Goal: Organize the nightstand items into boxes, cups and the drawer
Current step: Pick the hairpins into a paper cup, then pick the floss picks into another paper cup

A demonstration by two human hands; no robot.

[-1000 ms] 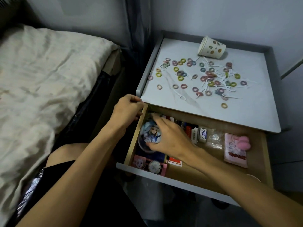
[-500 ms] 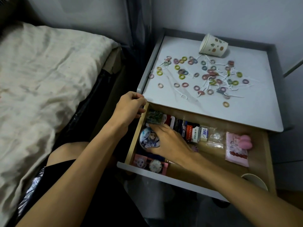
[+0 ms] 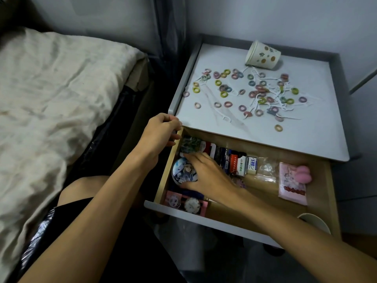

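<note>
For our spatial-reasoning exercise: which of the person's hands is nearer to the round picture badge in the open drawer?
Right. The right hand grips the round badge by its edges; the left hand holds the drawer's left wall, apart from the badge.

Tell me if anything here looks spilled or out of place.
Yes. The paper cup lies on its side at the back of the nightstand top, with coloured rings and white floss picks scattered loose before its mouth.
</note>
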